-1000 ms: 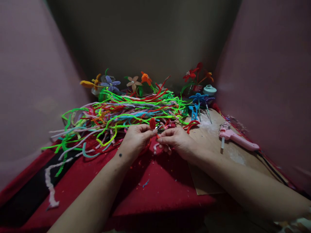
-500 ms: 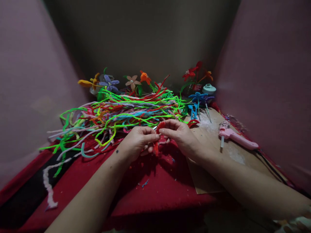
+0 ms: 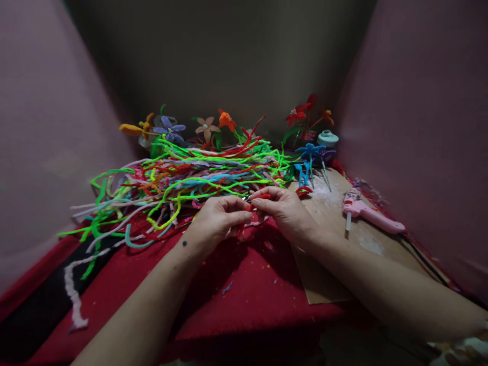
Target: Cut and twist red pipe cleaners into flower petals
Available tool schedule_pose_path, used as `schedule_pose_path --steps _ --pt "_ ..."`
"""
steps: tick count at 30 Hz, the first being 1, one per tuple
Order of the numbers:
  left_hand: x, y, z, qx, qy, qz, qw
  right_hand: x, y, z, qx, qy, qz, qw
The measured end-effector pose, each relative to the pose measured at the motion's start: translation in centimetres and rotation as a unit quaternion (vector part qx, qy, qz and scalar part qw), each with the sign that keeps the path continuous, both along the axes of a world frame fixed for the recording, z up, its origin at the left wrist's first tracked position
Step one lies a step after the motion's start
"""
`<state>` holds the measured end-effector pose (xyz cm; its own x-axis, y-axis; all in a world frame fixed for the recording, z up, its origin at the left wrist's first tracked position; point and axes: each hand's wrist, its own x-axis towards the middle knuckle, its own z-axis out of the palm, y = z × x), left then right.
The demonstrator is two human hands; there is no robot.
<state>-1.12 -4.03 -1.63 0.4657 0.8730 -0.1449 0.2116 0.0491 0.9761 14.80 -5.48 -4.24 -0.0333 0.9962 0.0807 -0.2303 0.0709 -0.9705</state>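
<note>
Between my hands is a red pipe cleaner [image 3: 263, 196], partly hidden by the fingers. My left hand [image 3: 221, 216] pinches one part of it between thumb and forefinger, and a red end hangs below those fingers. My right hand [image 3: 280, 206] pinches it just to the right, the fingertips of both hands nearly meeting. Behind the fingers shows a small shiny metal piece, too covered to name. A large heap of coloured pipe cleaners [image 3: 213, 173] lies just beyond my hands. Close by my right hand is a curved red pipe-cleaner piece [image 3: 304, 191].
A pink glue gun [image 3: 366, 213] lies on a brown board [image 3: 324, 284] at the right, its cord trailing off. Blue pipe-cleaner flowers [image 3: 310, 151] stand behind it, near a pale blue round container [image 3: 328, 138]. Finished flowers line the back. Scraps dot the red cloth [image 3: 259, 315].
The red pipe cleaner has tilted from upright to lying more level at my right fingertips. My hands have drawn slightly closer, the left fingers closing up. The surroundings stay the same.
</note>
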Motion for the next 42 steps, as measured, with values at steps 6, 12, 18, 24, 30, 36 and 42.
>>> schedule_pose_path --steps 6,12,18,24,30,36,42 --pt "0.1 0.2 -0.4 0.121 0.016 0.043 0.992 -0.2 -0.4 0.7 0.004 -0.019 -0.002 1.000" --pt "0.3 0.2 -1.5 0.354 0.083 0.120 0.924 -0.5 -0.6 1.0 0.017 0.013 0.012 1.000" --pt "0.2 0.0 -2.0 0.440 0.111 0.103 0.885 -0.3 -0.6 0.8 0.029 0.046 0.014 0.998" --pt "0.2 -0.4 -1.1 0.401 0.124 0.083 0.904 -0.2 -0.7 0.9 0.028 0.048 0.007 0.998" --pt "0.4 -0.7 -0.5 0.360 0.114 0.088 0.922 -0.3 -0.8 0.9 0.037 0.012 -0.005 0.999" --pt "0.4 -0.8 0.2 0.280 0.111 0.082 0.950 -0.2 -0.7 0.6 0.040 -0.003 -0.007 0.999" --pt "0.2 -0.8 0.5 0.236 0.106 0.063 0.964 -0.3 -0.8 0.7 0.030 -0.008 -0.001 1.000"
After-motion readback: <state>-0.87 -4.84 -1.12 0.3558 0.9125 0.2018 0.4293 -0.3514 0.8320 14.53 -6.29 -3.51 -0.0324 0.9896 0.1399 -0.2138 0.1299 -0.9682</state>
